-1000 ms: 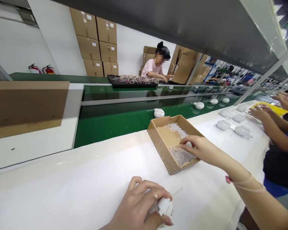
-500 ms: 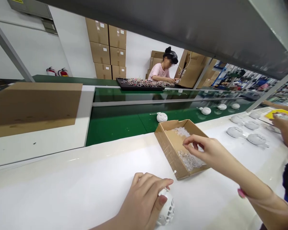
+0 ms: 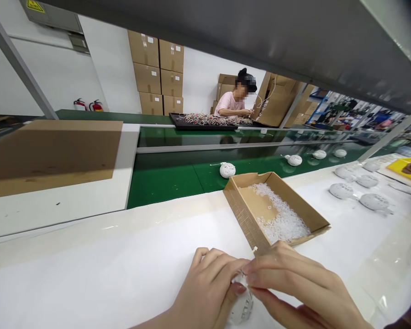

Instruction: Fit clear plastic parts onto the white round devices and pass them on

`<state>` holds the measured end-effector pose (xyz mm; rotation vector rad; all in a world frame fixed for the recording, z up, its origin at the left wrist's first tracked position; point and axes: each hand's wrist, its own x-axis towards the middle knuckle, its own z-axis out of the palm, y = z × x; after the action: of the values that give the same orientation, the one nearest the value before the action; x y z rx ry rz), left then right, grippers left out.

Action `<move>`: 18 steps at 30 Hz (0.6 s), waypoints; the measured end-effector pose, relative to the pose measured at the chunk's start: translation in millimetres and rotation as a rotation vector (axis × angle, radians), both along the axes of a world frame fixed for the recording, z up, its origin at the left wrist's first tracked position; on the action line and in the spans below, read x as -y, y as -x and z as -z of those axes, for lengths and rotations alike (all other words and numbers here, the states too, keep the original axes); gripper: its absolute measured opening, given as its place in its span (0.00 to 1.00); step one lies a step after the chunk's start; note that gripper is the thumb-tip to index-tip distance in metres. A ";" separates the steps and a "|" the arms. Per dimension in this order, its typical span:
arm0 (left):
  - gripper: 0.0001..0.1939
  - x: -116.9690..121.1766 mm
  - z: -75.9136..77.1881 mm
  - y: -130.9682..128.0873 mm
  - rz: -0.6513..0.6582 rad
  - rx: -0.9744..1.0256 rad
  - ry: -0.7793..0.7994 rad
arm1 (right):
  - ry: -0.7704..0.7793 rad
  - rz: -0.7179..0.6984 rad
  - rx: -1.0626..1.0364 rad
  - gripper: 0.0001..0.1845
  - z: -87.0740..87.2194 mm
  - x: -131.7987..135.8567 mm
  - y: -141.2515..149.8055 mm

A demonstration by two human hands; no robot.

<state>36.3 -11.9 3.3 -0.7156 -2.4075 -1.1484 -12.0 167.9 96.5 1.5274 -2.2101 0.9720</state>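
My left hand (image 3: pixel 210 288) is closed around a white, round, perforated plastic shell (image 3: pixel 241 308) at the lower middle of the head view. The shell rests on or just above the white work surface, partly covered by my fingers. My right hand (image 3: pixel 294 283) meets it from the right, thumb and fingers pinched at the top of the shell. Whatever is between those fingertips is hidden. A small white connector tip (image 3: pixel 255 249) sticks out just above my fingers. Behind my hands stands an open cardboard box (image 3: pixel 245 214) holding many small translucent rings (image 3: pixel 287 221).
White shells (image 3: pixel 342 191) lie at right on the white work surface (image 3: pixel 123 269). More, such as this shell with a wire (image 3: pixel 228 170), sit on the green conveyor (image 3: pixel 164 176). A co-worker (image 3: pixel 234 98) sits beyond it by a black wire tray (image 3: pixel 205 127). A shelf (image 3: pixel 226 32) hangs overhead.
My right hand has moved from over the cardboard box down to the shell in my left hand. The left hand keeps its hold. At far right, another person's hand has moved mostly out of view.
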 end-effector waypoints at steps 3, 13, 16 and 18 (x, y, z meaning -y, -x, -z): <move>0.20 -0.4 -1.6 0.2 -0.018 -0.026 -0.004 | -0.014 -0.006 0.029 0.10 1.4 0.5 0.5; 0.09 -0.5 -8.4 -3.1 -0.063 -0.143 0.109 | -0.005 -0.018 0.418 0.10 3.8 10.6 2.2; 0.09 -1.9 -3.3 -2.3 -0.051 -0.091 0.068 | -0.056 0.026 0.414 0.10 9.9 9.2 -0.2; 0.10 -2.9 -2.5 -2.2 -0.023 -0.018 0.053 | -0.044 0.089 0.311 0.11 18.1 7.8 -3.8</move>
<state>38.5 -9.0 5.8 -0.7106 -2.4327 -1.0678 -8.1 160.1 78.4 1.3578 -2.5000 1.2100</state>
